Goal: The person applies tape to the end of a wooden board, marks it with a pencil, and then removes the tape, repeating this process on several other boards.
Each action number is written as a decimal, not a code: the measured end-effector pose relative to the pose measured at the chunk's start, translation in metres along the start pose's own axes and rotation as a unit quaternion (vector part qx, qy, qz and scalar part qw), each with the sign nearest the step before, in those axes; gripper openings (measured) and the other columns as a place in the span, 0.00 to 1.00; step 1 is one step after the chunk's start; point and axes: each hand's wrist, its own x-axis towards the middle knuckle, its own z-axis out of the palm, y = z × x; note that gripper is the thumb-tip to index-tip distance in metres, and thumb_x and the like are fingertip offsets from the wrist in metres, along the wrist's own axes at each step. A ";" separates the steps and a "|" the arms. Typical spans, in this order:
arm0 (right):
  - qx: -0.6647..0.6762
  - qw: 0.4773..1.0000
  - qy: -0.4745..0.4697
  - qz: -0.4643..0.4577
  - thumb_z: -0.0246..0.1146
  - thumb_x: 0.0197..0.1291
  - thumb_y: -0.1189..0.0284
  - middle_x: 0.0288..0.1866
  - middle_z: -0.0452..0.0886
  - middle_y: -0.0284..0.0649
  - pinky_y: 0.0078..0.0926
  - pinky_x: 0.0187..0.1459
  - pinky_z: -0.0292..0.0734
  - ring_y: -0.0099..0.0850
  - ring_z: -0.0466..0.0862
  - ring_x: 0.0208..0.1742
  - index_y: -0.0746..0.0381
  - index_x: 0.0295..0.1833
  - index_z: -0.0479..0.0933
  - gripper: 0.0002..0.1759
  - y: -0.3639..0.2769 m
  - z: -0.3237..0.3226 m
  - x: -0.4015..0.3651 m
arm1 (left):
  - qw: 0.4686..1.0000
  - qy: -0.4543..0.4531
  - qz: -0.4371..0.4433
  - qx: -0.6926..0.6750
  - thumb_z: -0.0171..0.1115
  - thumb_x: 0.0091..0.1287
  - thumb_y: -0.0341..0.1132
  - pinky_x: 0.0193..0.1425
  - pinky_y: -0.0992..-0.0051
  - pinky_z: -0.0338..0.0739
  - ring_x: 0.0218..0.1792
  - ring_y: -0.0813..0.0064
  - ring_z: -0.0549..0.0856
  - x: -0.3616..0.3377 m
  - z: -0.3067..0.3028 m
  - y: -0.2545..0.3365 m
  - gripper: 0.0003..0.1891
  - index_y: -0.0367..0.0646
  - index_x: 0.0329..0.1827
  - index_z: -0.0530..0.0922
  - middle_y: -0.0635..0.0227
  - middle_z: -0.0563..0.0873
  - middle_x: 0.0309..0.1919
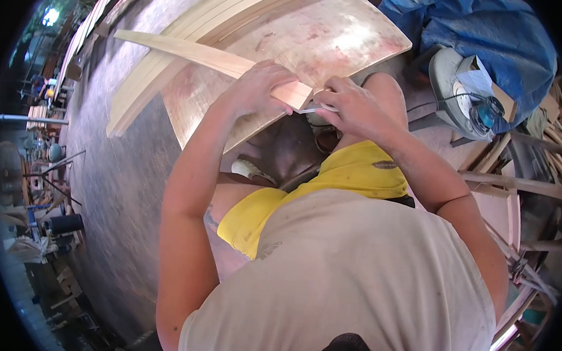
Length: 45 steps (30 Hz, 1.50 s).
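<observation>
"What were the fingers doing?"

"The left hand's were wrapped around a wooden board, close to its near end. The right hand's pinched a thin pale piece at that end; I couldn't tell what it was, or whether it touched the wood."

"Which way did the board lie?"

"Its long axis ran forward and to the left, away from the right hand. The left hand was on it; the right was just beside its end face."

"And the count?"

"One held board, one pale piece. Beyond, one table with a pile of boards along its left side, at least three, not clearly countable. Farther right, one blue sheet."
</observation>
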 end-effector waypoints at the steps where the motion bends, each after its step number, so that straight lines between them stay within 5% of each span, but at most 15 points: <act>1: 0.009 1.000 -0.004 -0.004 0.68 0.61 0.67 0.48 0.78 0.40 0.43 0.50 0.78 0.44 0.80 0.51 0.54 0.46 0.82 0.09 0.001 0.002 0.001 | 1.000 0.009 -0.005 -0.005 0.80 0.45 0.45 0.76 0.61 0.64 0.65 0.60 0.76 0.000 -0.001 0.001 0.35 0.45 0.59 0.81 0.65 0.84 0.57; 11: 0.016 1.000 -0.007 0.013 0.66 0.63 0.65 0.47 0.78 0.38 0.43 0.46 0.80 0.43 0.82 0.50 0.53 0.43 0.82 0.06 0.001 0.008 0.006 | 0.998 0.037 0.048 0.013 0.82 0.40 0.55 0.77 0.51 0.61 0.57 0.57 0.81 -0.004 0.005 0.004 0.40 0.42 0.55 0.80 0.63 0.85 0.51; 20: 0.007 0.999 -0.025 0.034 0.67 0.63 0.60 0.45 0.79 0.38 0.43 0.45 0.80 0.43 0.83 0.47 0.54 0.42 0.85 0.10 0.001 0.014 0.009 | 0.988 0.083 -0.062 0.113 0.78 0.42 0.64 0.74 0.38 0.54 0.60 0.54 0.77 -0.006 0.034 0.036 0.38 0.45 0.49 0.79 0.58 0.80 0.50; 39: -0.002 0.998 -0.052 0.040 0.69 0.56 0.49 0.39 0.79 0.38 0.43 0.41 0.79 0.42 0.84 0.41 0.56 0.38 0.82 0.20 0.012 0.026 0.022 | 0.982 0.094 -0.091 0.133 0.70 0.56 0.45 0.72 0.34 0.50 0.70 0.50 0.71 -0.026 0.047 0.047 0.22 0.45 0.50 0.77 0.63 0.81 0.53; 45: 0.138 0.977 -0.129 -0.100 0.70 0.58 0.52 0.46 0.79 0.39 0.42 0.49 0.79 0.43 0.84 0.49 0.53 0.50 0.82 0.21 0.032 0.030 0.034 | 0.985 0.053 -0.118 0.115 0.67 0.59 0.43 0.74 0.32 0.47 0.72 0.50 0.67 -0.039 0.041 0.057 0.20 0.48 0.53 0.78 0.60 0.79 0.55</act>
